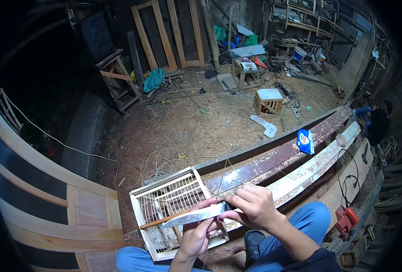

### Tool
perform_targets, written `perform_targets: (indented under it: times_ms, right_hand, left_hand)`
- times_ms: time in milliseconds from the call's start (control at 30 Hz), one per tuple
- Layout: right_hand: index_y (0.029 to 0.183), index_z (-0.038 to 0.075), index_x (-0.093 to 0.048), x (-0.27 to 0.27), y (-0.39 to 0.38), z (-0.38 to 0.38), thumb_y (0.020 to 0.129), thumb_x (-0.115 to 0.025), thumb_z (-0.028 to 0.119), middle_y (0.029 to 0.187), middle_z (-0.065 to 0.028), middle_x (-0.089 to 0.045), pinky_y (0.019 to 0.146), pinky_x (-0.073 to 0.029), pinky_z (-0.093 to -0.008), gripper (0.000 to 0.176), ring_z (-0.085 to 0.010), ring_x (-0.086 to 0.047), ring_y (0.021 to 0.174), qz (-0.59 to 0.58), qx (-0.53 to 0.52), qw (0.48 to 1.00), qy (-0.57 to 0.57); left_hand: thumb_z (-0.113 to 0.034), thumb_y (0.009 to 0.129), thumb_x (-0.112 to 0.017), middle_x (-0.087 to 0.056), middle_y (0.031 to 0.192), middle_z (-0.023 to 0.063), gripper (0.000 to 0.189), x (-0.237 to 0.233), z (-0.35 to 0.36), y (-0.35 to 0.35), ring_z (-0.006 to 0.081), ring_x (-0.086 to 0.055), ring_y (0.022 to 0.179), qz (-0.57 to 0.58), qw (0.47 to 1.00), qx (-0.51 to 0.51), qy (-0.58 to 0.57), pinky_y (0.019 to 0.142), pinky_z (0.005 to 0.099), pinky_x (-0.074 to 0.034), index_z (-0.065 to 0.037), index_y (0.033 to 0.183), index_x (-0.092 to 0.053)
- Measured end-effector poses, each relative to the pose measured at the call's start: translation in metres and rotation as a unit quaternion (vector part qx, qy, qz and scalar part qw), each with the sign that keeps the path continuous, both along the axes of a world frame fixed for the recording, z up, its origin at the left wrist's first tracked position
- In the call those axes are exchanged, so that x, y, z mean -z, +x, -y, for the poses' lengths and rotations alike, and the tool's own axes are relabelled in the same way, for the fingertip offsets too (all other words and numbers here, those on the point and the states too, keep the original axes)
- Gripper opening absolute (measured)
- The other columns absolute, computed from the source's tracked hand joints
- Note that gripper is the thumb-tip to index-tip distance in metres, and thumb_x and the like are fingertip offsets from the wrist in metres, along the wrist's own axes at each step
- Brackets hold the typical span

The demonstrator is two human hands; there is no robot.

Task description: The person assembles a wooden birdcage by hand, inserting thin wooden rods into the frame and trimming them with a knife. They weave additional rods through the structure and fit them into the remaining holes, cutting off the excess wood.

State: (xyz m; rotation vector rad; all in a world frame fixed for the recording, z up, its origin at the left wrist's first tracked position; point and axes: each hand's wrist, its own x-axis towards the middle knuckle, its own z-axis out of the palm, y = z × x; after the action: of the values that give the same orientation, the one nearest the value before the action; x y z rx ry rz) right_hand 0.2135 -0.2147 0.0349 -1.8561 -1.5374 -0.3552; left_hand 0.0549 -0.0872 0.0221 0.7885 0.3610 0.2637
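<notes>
My right hand [254, 207] is wrapped around the dark handle of a knife [192, 217]. Its broad grey blade points left, across the front of my left hand [195, 238]. The fingers of my left hand are closed by the blade, pinching a thin strip [220, 183] that runs up past the knife and down below my hand. Part of that grip is hidden behind the blade. Just beneath both hands is a wooden cage [140, 196] with thin bars, and a brown wooden slat [154, 223] crosses it.
Long planks [296, 174] stretch right, bearing a blue packet [305, 141]. A red power tool [346, 221] is near my knee. Coiled thin strips [158, 163] lie beyond the cage. Panelled wooden frames [92, 208] stand left, a small crate [268, 100] farther off. Another person [378, 121] is far right.
</notes>
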Motion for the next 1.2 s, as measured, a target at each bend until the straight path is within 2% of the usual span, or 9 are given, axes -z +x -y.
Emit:
perform_targets:
  times_ms: [200, 467, 600, 667, 800, 933, 1033, 1133, 1200]
  right_hand:
    - [0.092, 0.008, -0.071, -0.005, 0.01, 0.004, 0.082, -0.078, 0.05, 0.069, -0.0034, -0.055, 0.053, -0.044, -0.0367, 0.044, -0.0224, -0.058, 0.062, 0.031, 0.045, 0.998, -0.007]
    - [0.093, 0.006, -0.07, -0.01, 0.048, 0.016, 0.088, -0.079, 0.035, 0.074, -0.0087, -0.065, 0.059, -0.049, -0.0391, 0.031, -0.0286, -0.064, 0.067, -0.019, 0.196, 0.978, 0.067]
    - [0.093, 0.007, -0.071, -0.011, 0.036, 0.012, 0.088, -0.079, 0.036, 0.075, -0.0085, -0.066, 0.058, -0.049, -0.0383, 0.03, -0.0268, -0.064, 0.067, -0.024, 0.175, 0.983, 0.043]
    - [0.093, 0.006, -0.07, -0.003, 0.015, 0.004, 0.084, -0.081, 0.038, 0.069, -0.0078, -0.058, 0.056, -0.045, -0.0392, 0.035, -0.0263, -0.058, 0.062, -0.016, 0.089, 0.996, 0.006]
    - [0.094, 0.006, -0.07, -0.006, 0.002, 0.0, 0.082, -0.083, 0.037, 0.071, -0.0069, -0.059, 0.055, -0.045, -0.0385, 0.036, -0.0249, -0.058, 0.062, -0.009, 0.04, 0.999, -0.016]
    - [0.093, 0.003, -0.069, -0.007, 0.026, 0.006, 0.087, -0.08, 0.029, 0.07, -0.0091, -0.061, 0.056, -0.047, -0.0389, 0.029, -0.0276, -0.06, 0.062, -0.034, 0.13, 0.991, 0.028]
    - [0.093, 0.003, -0.069, -0.01, 0.03, 0.008, 0.087, -0.08, 0.029, 0.071, -0.009, -0.061, 0.056, -0.047, -0.0393, 0.028, -0.0278, -0.06, 0.062, -0.045, 0.171, 0.983, 0.039]
    - [0.093, 0.004, -0.07, -0.004, 0.016, 0.005, 0.087, -0.08, 0.032, 0.07, -0.0085, -0.06, 0.056, -0.047, -0.0391, 0.03, -0.0272, -0.06, 0.062, -0.039, 0.111, 0.993, 0.005]
    - [0.091, 0.006, -0.07, -0.004, 0.001, 0.003, 0.084, -0.082, 0.039, 0.072, -0.0065, -0.06, 0.056, -0.045, -0.0384, 0.036, -0.0247, -0.059, 0.063, -0.023, 0.066, 0.997, -0.019]
  left_hand:
    - [-0.006, 0.106, -0.056, -0.063, 0.092, 0.0082, 0.029, 0.0, -0.003, 0.0, 0.0026, -0.037, 0.06, 0.007, 1.0, 0.008, 0.008, 0.05, 0.0191, -0.029, 0.002, 0.134, -0.058]
    - [-0.01, 0.106, -0.056, -0.062, 0.087, 0.0079, 0.032, -0.007, 0.0, 0.004, 0.0022, -0.035, 0.057, -0.002, 0.999, 0.005, 0.038, 0.049, 0.017, -0.029, -0.004, 0.137, -0.06]
    - [-0.009, 0.106, -0.056, -0.064, 0.094, 0.0104, 0.031, -0.009, -0.002, 0.008, 0.0035, -0.04, 0.062, 0.013, 1.0, -0.012, -0.008, 0.051, 0.0172, -0.032, -0.002, 0.135, -0.061]
    - [-0.007, 0.107, -0.053, -0.064, 0.103, 0.0131, 0.029, -0.009, -0.001, 0.009, 0.0032, -0.041, 0.068, -0.004, 1.0, -0.022, 0.017, 0.055, 0.018, -0.035, 0.003, 0.134, -0.06]
    - [-0.011, 0.108, -0.053, -0.065, 0.102, 0.0133, 0.024, -0.005, -0.004, -0.001, 0.0027, -0.041, 0.065, -0.046, 0.999, 0.017, 0.002, 0.051, 0.0167, -0.032, 0.005, 0.124, -0.062]
    - [-0.014, 0.109, -0.051, -0.063, 0.091, 0.0112, 0.037, -0.01, -0.006, 0.001, 0.0044, -0.045, 0.065, -0.022, 0.999, 0.044, 0.006, 0.05, 0.0149, -0.035, 0.006, 0.14, -0.054]
    - [-0.01, 0.107, -0.051, -0.065, 0.095, 0.0137, 0.038, -0.01, -0.006, 0.005, 0.0057, -0.047, 0.069, 0.003, 0.999, 0.037, -0.035, 0.054, 0.0156, -0.038, 0.007, 0.141, -0.052]
    - [-0.008, 0.108, -0.05, -0.067, 0.111, 0.0177, 0.037, -0.01, -0.005, 0.006, 0.0053, -0.049, 0.077, 0.007, 0.999, 0.032, 0.016, 0.058, 0.0173, -0.039, 0.007, 0.142, -0.053]
    - [-0.009, 0.108, -0.051, -0.068, 0.109, 0.0168, 0.038, -0.006, -0.004, 0.006, 0.0085, -0.058, 0.078, -0.009, 0.998, 0.031, 0.049, 0.059, 0.0189, -0.042, 0.008, 0.143, -0.052]
